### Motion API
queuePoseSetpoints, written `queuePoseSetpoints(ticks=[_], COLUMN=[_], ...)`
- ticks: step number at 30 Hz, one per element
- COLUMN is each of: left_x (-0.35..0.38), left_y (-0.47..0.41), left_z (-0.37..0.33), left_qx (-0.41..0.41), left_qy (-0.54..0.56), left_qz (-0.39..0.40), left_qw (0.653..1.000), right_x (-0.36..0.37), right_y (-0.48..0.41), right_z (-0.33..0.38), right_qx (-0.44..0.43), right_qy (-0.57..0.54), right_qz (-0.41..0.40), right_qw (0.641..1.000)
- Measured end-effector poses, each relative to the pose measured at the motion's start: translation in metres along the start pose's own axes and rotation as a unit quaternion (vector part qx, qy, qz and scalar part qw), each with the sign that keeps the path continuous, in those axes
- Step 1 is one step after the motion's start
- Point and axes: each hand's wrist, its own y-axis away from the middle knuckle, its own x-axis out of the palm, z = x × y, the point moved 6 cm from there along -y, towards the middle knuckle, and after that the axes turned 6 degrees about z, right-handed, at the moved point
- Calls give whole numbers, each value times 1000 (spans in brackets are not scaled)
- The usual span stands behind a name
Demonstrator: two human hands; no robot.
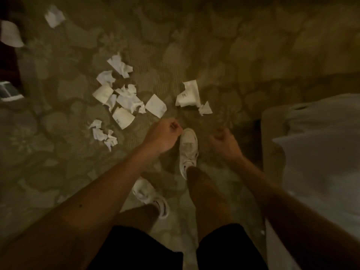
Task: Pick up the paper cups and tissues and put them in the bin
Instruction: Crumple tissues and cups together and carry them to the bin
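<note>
Crumpled tissues [119, 66], paper cups [188, 94] on patterned carpet [214, 55]

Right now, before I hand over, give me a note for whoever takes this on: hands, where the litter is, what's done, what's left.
Left hand: fingers curled, holding nothing, above the carpet.
Right hand: also curled and empty.
Litter: the main heap of tissues and flattened cups lies ahead to the left. A flattened cup with a tissue beside it lies just beyond the front shoe. A small tissue clump is left of the left hand. Stray pieces lie at far top left.
Bin: not in view.
Done: nothing in hand yet.
Left: all of the litter on the floor.
</note>
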Motion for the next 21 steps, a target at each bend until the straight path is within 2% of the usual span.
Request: queuePoseSetpoints(ticks=[5, 9, 12, 15, 18, 21], left_x=[25, 30, 33, 38, 54, 69], left_y=[-133, -229, -301, -355, -385, -395], left_z=[70, 99, 107, 106, 102, 94], left_qx=[-10, 8, 45, 87, 132, 199], left_qy=[-11, 9, 1, -44, -121, -264], left_qz=[23, -12, -25, -40, -17, -13], left_qw=[1000, 1000, 999, 994, 984, 944], right_x=[9, 26, 34, 33, 27, 25], right_y=[-165, -260, -324, -368, -391, -403], right_z=[-9, -7, -11, -20, -34, -39], right_qx=[0, -85, -134, -154, -167, -215], right_qy=[80, 236, 302, 373, 401, 380], right_qz=[-27, -20, -25, -51, -45, -50], right_qw=[996, 968, 943, 914, 899, 898])
